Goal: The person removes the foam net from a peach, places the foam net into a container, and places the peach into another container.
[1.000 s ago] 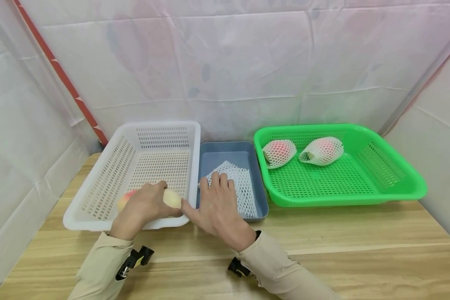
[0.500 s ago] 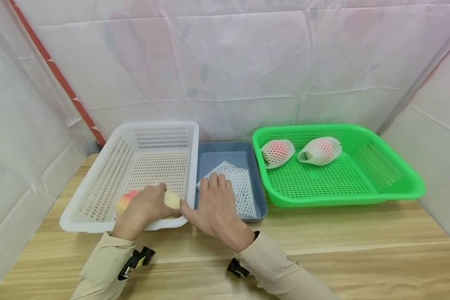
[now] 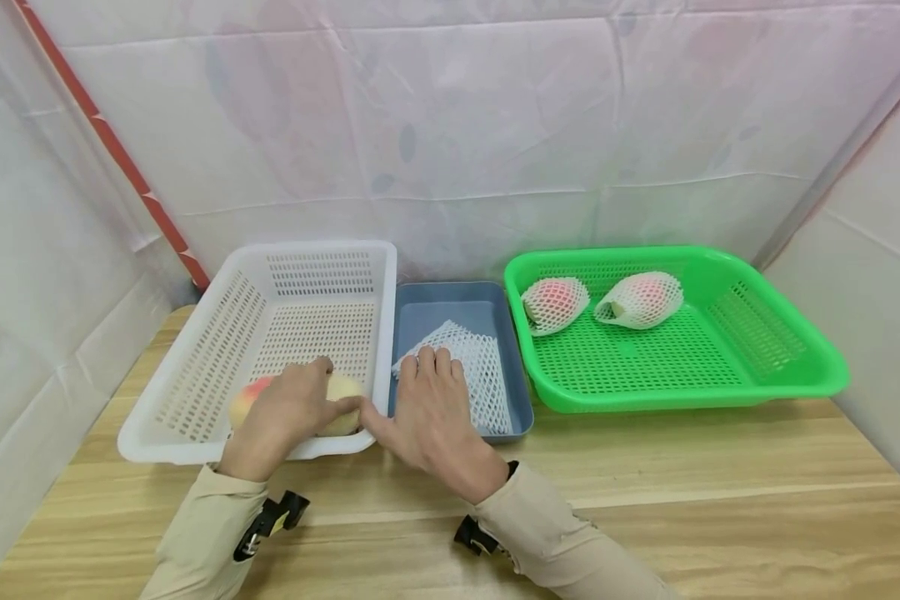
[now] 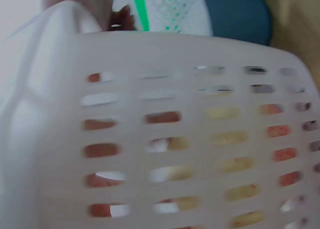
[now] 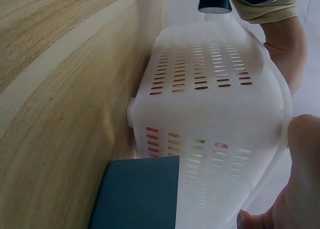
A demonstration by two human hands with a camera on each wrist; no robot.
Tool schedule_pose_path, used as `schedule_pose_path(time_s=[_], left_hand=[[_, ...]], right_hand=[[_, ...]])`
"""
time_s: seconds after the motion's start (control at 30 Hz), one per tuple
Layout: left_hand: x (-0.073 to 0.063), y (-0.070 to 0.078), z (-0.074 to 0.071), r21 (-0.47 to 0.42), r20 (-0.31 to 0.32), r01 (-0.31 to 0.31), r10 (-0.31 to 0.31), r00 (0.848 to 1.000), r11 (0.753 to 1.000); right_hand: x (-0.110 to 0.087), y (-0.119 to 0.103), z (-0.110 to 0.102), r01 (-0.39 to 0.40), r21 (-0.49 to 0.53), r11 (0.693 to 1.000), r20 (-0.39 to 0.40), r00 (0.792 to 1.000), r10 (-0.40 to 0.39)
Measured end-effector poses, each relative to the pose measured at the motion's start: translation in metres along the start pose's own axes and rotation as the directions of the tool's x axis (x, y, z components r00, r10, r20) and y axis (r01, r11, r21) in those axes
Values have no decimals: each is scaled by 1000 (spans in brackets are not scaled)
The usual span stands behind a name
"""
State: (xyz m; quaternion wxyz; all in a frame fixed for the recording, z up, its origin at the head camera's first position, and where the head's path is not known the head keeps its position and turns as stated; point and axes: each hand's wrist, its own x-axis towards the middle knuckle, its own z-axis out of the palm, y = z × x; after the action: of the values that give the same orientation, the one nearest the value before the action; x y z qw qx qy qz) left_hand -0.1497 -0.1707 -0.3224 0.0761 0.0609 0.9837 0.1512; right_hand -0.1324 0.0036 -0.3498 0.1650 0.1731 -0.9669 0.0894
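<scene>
In the head view my left hand (image 3: 288, 412) is down in the front of the white basket (image 3: 126, 442), curled over yellow fruit with a red blush that looks like peach (image 3: 345, 388). Its thumb lies across the pale part, and the red part (image 3: 249, 396) shows on the other side of the hand; the fingertips are hidden. My right hand (image 3: 435, 417) holds nothing visible. Its thumb is at the basket's right rim, close to the left thumb, while the fingers reach over white foam netting (image 3: 487, 379) in the blue-grey tray (image 3: 450, 292).
A green basket (image 3: 802, 387) stands on the right with two pinkish fruits in foam nets, one netted fruit (image 3: 555, 304) by its left wall and another netted fruit (image 3: 645, 300) beside it. Wooden table (image 3: 682, 500) lies in front, and a pale cloth (image 3: 457, 125) hangs behind.
The left thumb has lifted slightly and now lies over the yellow fruit, more of which shows below it. The right hand stays in place. The head view has shifted slightly.
</scene>
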Motion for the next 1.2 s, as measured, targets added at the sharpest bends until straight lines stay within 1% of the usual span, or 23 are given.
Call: schedule_pose_path(time_s=[0.07,0.13,0.23,0.3,0.43,0.53,0.67,0.77,0.87,1.0,1.03,1.1,1.13,1.2], left_hand=[[-2,0,-4,-2,-32,-6,6,999,1000],[-5,-1,-9,-9,-75,-28,28,997,1000],[-8,-2,-15,-35,-115,-35,31,993,999],[-10,-3,-17,-34,-135,-46,41,990,998],[-10,-4,-19,-39,-130,-34,29,991,999],[-10,-3,-20,-41,-131,-36,30,991,999],[-12,-1,-20,-47,-147,-48,40,988,998],[-13,1,-19,-50,-145,-48,41,989,998],[-14,4,-18,-49,-132,-43,36,991,998],[-14,9,-19,-52,-140,-53,46,989,997],[-15,10,-20,-54,-147,-60,52,988,997],[-15,11,-21,-56,-181,-83,71,981,995],[-16,11,-22,-55,-201,-94,81,976,994],[-17,11,-24,-54,-251,-130,112,962,990]], right_hand=[[0,0,0,-1,2,1000,5,1000,1],[0,0,0,-1,5,1000,2,1000,1],[-1,0,1,2,8,1000,-11,1000,-2],[-1,0,1,1,10,1000,-15,1000,-1],[-1,0,2,-8,4,1000,-8,1000,8],[-1,-1,1,-10,-6,1000,-6,1000,10],[-1,-2,0,-16,-19,1000,5,1000,17],[-1,-4,0,-17,-26,1000,12,1000,17],[-2,-7,-1,-9,-42,999,0,1000,9],[-3,-8,-3,3,-73,997,-20,1000,-5],[-3,-7,-4,5,-81,997,-19,1000,-7],[-3,-6,-6,12,-89,996,-30,999,-15],[-3,-5,-7,13,-95,995,-37,999,-17],[-2,-2,-9,14,-99,995,-67,998,-21]])
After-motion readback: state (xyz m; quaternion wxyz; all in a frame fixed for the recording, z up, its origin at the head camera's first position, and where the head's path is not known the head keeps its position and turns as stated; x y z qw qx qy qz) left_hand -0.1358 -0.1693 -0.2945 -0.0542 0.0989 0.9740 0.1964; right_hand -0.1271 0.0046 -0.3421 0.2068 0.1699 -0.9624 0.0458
